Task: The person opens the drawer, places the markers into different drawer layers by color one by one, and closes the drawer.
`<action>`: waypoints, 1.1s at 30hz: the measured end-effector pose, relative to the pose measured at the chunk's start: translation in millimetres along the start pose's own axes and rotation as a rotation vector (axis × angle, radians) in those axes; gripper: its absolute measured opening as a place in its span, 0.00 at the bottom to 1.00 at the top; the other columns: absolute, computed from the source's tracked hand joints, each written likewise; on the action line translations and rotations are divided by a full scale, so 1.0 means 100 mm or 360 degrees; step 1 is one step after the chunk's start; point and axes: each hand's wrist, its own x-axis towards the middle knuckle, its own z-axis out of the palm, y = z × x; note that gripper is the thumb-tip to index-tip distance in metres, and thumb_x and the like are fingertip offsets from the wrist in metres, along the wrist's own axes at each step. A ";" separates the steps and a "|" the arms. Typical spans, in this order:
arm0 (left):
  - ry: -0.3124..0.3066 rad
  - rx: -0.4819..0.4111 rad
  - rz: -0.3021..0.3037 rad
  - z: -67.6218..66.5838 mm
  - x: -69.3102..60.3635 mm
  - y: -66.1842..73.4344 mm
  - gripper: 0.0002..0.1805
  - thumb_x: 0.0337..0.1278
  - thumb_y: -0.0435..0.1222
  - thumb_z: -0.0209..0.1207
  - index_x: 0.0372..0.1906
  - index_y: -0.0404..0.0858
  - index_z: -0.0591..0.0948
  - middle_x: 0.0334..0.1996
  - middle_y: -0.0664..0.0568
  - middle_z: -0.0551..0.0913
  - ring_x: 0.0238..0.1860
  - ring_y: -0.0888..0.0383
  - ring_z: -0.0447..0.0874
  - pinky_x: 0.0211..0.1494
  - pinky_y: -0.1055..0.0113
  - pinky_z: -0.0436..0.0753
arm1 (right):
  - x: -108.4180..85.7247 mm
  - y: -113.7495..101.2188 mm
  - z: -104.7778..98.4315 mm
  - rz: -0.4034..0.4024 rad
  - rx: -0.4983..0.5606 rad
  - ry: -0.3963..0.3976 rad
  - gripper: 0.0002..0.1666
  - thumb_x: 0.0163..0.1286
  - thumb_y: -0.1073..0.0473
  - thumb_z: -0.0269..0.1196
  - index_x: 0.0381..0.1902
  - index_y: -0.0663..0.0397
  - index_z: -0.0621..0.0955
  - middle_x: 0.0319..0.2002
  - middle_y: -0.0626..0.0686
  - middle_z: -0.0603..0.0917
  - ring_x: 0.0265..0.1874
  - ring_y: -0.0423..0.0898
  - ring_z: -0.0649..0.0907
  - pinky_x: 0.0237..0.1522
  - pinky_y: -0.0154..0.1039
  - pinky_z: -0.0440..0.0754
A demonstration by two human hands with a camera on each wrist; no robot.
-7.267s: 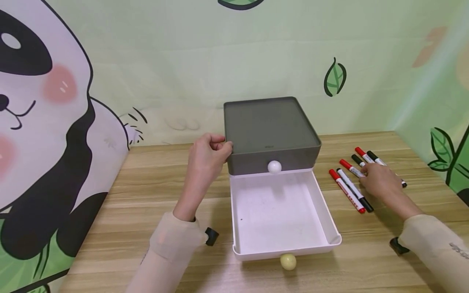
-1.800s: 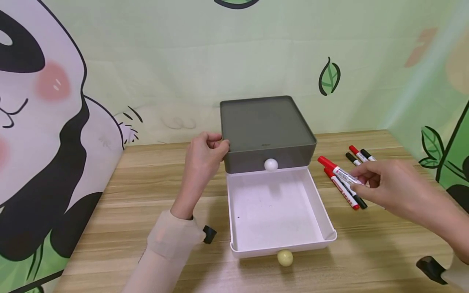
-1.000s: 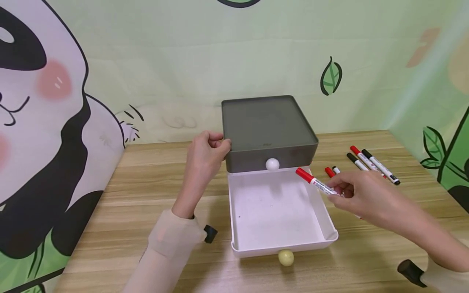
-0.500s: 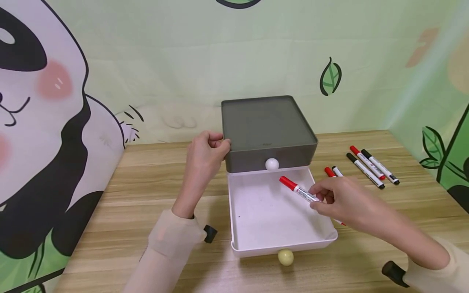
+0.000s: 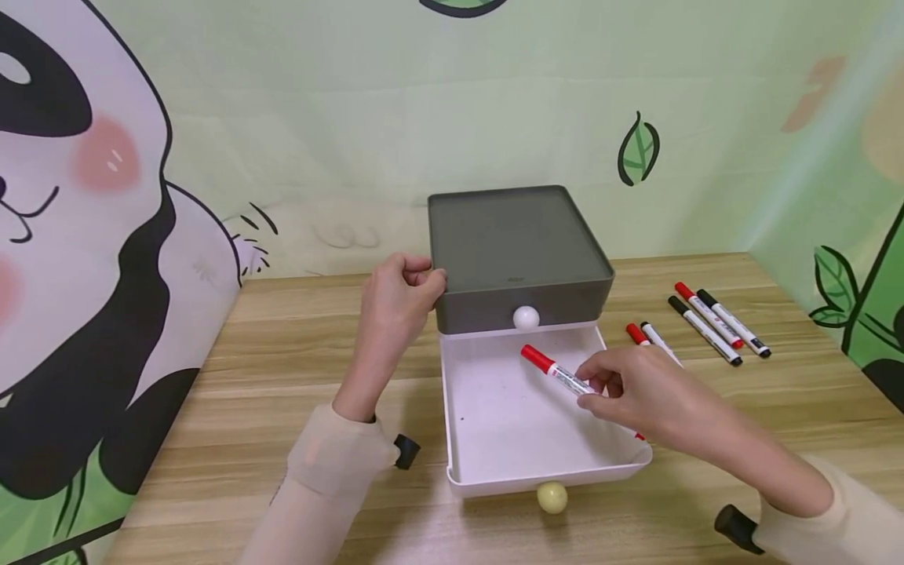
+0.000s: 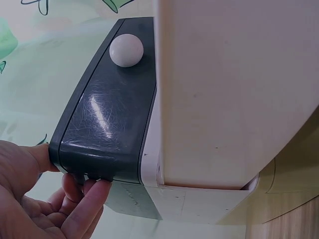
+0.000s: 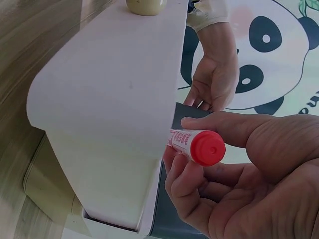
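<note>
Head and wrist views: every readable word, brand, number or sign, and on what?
Nothing legible.
Held red-capped white marker: red barrel print, too blurred.
Loose red- and black-capped white markers: print too small.
Square dark-grey plastic box: tiny front-edge mark, too small.
Panda-print backdrop: dark marks at the right wrist view's edge, cut off, unreadable.

The panda-print backdrop (image 5: 332, 141) around this wood-grain table (image 5: 297, 337) suggests a decorated indoor booth.

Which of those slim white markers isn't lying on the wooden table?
The red-capped marker held in the right grip, above the shallow white rectangular drawer; the other five all lie on the table.
</note>
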 end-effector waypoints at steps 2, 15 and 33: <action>0.0005 0.0003 -0.0001 0.00 0.00 0.00 0.17 0.66 0.41 0.64 0.53 0.35 0.83 0.35 0.49 0.83 0.32 0.52 0.82 0.33 0.64 0.76 | 0.00 0.00 0.01 -0.0009 -0.0007 0.0011 0.09 0.60 0.64 0.75 0.38 0.58 0.88 0.26 0.40 0.79 0.26 0.37 0.75 0.28 0.33 0.75; 0.0007 0.0009 0.0002 0.00 0.01 0.00 0.17 0.66 0.42 0.64 0.53 0.35 0.83 0.35 0.49 0.83 0.32 0.52 0.82 0.34 0.63 0.76 | 0.05 0.03 0.01 0.0054 0.0032 0.0042 0.09 0.62 0.65 0.74 0.40 0.62 0.88 0.28 0.43 0.83 0.28 0.40 0.78 0.30 0.33 0.78; 0.0008 -0.0001 0.0022 -0.01 0.00 -0.01 0.17 0.65 0.41 0.64 0.53 0.35 0.83 0.34 0.49 0.84 0.31 0.52 0.85 0.33 0.64 0.76 | 0.01 0.23 -0.16 0.0110 -0.0064 0.0219 0.08 0.65 0.63 0.73 0.41 0.61 0.89 0.29 0.44 0.85 0.30 0.42 0.80 0.31 0.36 0.78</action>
